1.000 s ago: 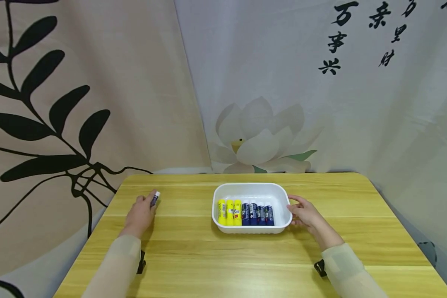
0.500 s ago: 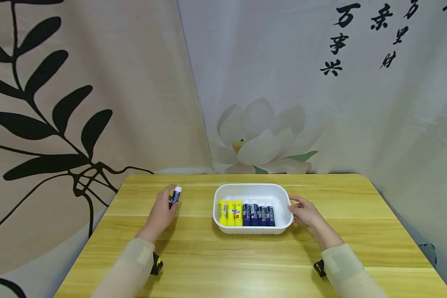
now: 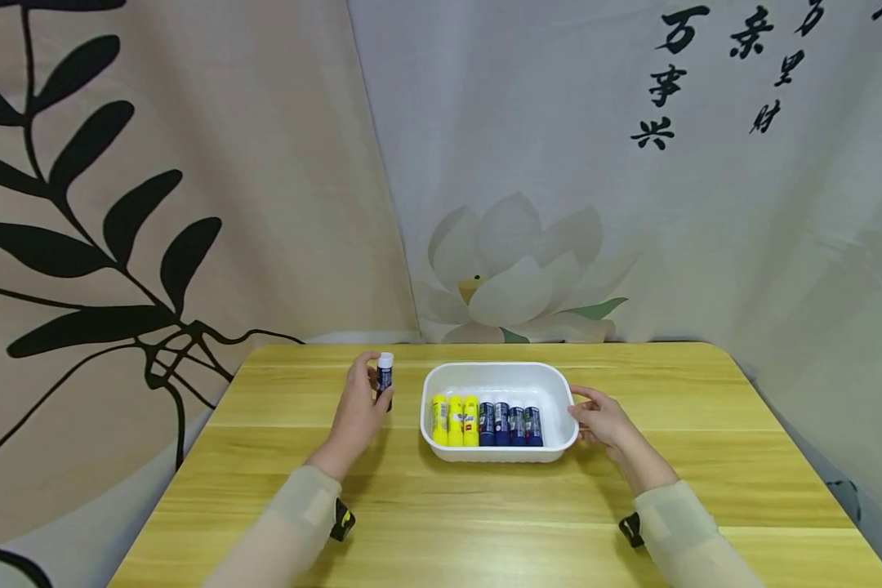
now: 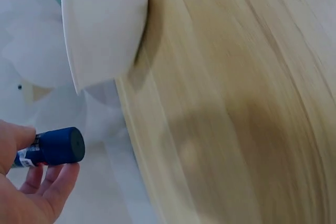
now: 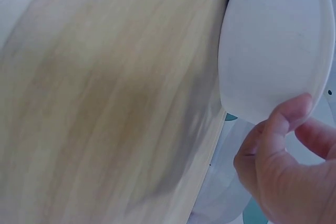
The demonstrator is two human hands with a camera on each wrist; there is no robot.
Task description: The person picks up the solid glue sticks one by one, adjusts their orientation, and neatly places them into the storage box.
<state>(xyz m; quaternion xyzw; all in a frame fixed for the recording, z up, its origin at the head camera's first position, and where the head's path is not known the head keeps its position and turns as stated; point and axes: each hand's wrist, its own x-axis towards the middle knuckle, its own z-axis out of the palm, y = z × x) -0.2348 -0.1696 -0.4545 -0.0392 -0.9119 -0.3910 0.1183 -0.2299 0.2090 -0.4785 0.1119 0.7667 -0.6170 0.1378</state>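
Held between the thumb and fingers of my left hand (image 3: pixel 358 412) is a dark blue glue stick (image 3: pixel 385 377) with a white cap, upright and just left of the white plastic tray (image 3: pixel 498 455). In the left wrist view the dark base of the glue stick (image 4: pixel 60 146) points away from the hand. Inside the tray, three yellow glue sticks (image 3: pixel 456 420) lie side by side at the left, followed by several dark blue glue sticks (image 3: pixel 502 425). My right hand (image 3: pixel 608 425) grips the tray's right end, its fingers at the rim in the right wrist view.
The wooden table (image 3: pixel 559 523) carries the tray near its middle. Behind the table's far edge hangs a printed cloth (image 3: pixel 301 180). The tray's right end has bare floor beside the blue sticks.
My left hand has moved right, from the table's left side to near the tray, with the blue glue stick turned more upright. The right hand and tray stay in place.
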